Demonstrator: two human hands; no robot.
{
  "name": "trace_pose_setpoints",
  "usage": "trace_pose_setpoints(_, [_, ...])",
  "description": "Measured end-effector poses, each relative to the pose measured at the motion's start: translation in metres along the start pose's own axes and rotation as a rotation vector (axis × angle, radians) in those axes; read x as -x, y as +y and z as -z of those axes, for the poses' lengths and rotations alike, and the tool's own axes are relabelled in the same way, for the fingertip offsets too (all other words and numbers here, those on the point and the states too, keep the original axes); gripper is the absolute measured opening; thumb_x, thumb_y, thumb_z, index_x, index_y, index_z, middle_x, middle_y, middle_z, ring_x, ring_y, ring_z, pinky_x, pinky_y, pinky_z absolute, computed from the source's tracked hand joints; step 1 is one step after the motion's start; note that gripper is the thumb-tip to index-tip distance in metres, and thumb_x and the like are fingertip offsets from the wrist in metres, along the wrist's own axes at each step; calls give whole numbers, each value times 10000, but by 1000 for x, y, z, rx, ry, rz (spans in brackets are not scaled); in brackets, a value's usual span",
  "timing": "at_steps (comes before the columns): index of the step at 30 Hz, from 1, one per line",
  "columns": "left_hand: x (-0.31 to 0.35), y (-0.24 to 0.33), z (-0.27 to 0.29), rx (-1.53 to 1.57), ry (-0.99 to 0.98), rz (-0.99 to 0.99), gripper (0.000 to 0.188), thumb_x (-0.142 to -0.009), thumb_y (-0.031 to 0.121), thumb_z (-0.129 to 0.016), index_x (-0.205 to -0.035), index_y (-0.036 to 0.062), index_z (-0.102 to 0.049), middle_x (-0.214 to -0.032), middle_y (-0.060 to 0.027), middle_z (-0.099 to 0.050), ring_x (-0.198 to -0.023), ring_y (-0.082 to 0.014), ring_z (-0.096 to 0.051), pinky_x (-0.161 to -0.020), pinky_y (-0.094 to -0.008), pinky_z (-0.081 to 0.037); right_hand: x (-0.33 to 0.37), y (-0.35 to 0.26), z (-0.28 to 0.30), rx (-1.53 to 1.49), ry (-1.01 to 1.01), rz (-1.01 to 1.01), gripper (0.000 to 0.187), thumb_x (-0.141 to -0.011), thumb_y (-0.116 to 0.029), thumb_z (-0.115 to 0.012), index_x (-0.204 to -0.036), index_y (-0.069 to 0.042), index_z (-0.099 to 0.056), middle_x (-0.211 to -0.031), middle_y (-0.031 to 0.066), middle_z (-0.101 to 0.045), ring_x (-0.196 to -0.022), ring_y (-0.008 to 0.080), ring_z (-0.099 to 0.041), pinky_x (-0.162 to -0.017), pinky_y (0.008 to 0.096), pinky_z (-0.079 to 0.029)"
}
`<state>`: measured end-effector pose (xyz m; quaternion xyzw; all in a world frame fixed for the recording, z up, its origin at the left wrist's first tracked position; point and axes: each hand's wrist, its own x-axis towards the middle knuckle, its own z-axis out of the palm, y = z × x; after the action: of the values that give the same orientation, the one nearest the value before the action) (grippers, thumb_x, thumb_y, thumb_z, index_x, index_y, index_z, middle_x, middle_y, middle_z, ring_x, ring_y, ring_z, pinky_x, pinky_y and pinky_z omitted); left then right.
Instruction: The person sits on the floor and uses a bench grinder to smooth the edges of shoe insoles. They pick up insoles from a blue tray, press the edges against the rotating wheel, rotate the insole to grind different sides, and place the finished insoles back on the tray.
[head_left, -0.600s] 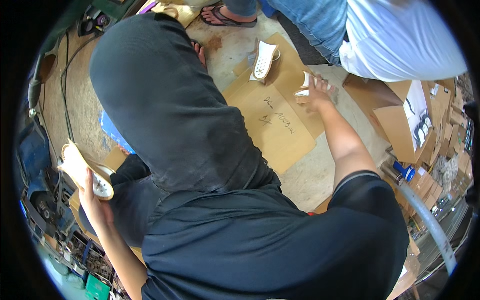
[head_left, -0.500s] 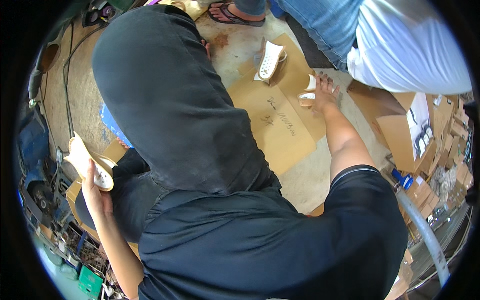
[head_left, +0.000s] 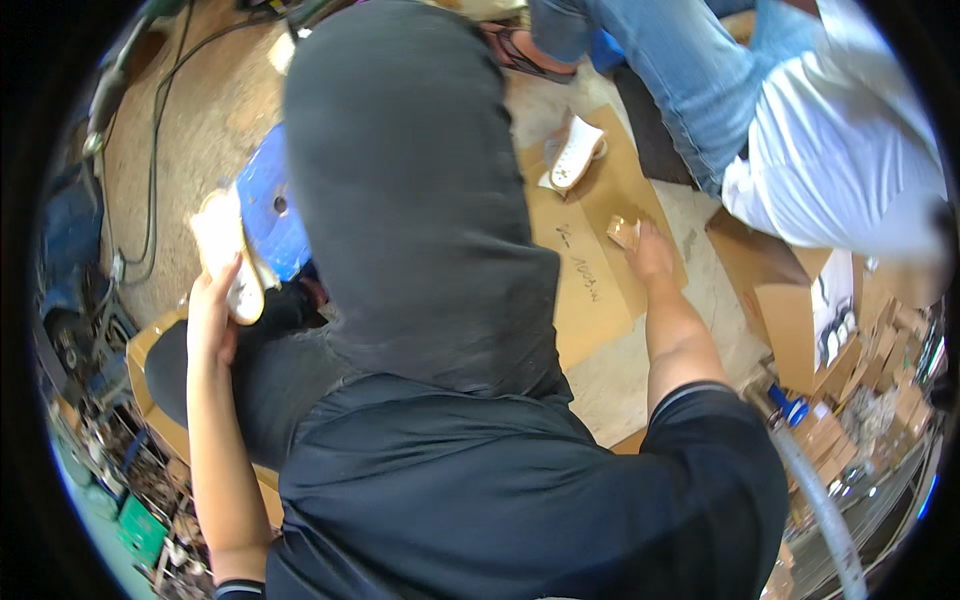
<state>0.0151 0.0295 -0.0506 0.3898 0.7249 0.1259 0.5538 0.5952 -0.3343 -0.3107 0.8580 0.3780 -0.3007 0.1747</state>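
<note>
On the left, my left hand [head_left: 213, 312] is closed on a white sandal [head_left: 226, 255] with a tan sole, its thumb over the white footbed. My right hand [head_left: 652, 252] reaches to the brown cardboard sheet [head_left: 570, 325] on the floor and closes on a second, tan-and-white sandal [head_left: 622, 231]. Only one end of that sandal shows; the rest is hidden by my fingers. Further off on the cardboard, a white sandal [head_left: 577, 155] lies tilted against another piece, apart from both hands.
Beside my raised knee is a blue, worn panel [head_left: 272, 205] with a round hole. At the right stands an open carton [head_left: 785, 320] with white and dark contents. A person in jeans [head_left: 665, 85] sits close at the far right. A grey pipe [head_left: 815, 480] runs at lower right.
My right hand has closed round the sandal on the cardboard, and the sandal has turned. My left hand has shifted right with its sandal. The whole view has also shifted.
</note>
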Motion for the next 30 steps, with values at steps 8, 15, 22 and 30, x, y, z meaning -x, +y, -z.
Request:
trace_pose_setpoints(8, [-119,-30,-23,705,-114,219,385,-981,177,-722,-1294,-25,-625,-1185,-171,-729,-1025,-312,-734,-930,-496,-601,75,-104,63,-504,239,14,538,-806,-216,-870,-1221,4,-609,-1186,224,-725,-1113,372,-707,-979,437,-550])
trace_pose_setpoints(15, [-151,-63,-47,338,149,0,425,-930,149,-744,-1243,-116,-633,-1082,-177,-748,-905,-252,-747,-797,-400,-603,175,-182,286,-656,766,621,387,-839,-47,-843,-860,-110,-461,-948,32,-555,-891,176,-570,-902,336,-488])
trace_pose_setpoints(22, [-177,-77,-38,506,105,105,451,-948,166,-691,-1242,-173,-649,-1130,-229,-744,-1004,-296,-754,-836,-419,-592,241,-353,405,-694,532,970,609,-848,-50,-830,-1375,17,-531,-1275,127,-632,-1159,235,-643,-1016,369,-519])
trace_pose_setpoints(30, [-185,-81,-34,278,260,113,478,-963,289,-717,-1266,-78,-678,-1216,-276,-730,-1130,-413,-718,-956,-446,-546,133,-623,266,371,364,911,441,-835,-203,-757,-1155,39,-573,-1101,205,-702,-1011,372,-727,-900,456,-597])
